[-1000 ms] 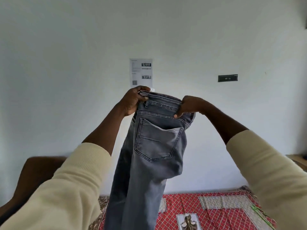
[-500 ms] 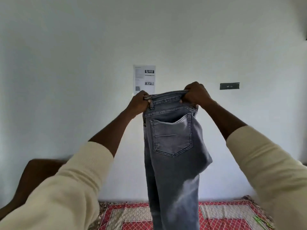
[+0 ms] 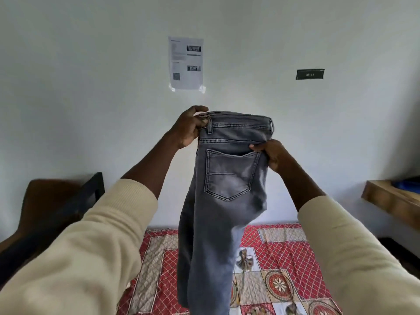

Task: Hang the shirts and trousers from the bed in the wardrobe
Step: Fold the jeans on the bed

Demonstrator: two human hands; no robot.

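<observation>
Above the bed [image 3: 272, 246], grey jeans [image 3: 229, 178] are held up folded lengthwise, the waistband pinched at ten o'clock by the left hand [image 3: 188, 127]. Since half a second ago the right hand [image 3: 271, 154] has been lowered to grip beside the pocket at three o'clock. Straightening for hanging appears underway; no wardrobe is seen.

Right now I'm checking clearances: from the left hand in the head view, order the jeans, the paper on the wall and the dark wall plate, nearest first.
From the left hand:
1. Jeans, gripped at the waistband.
2. Paper, on the wall above.
3. Dark wall plate, far to the upper right.
</observation>
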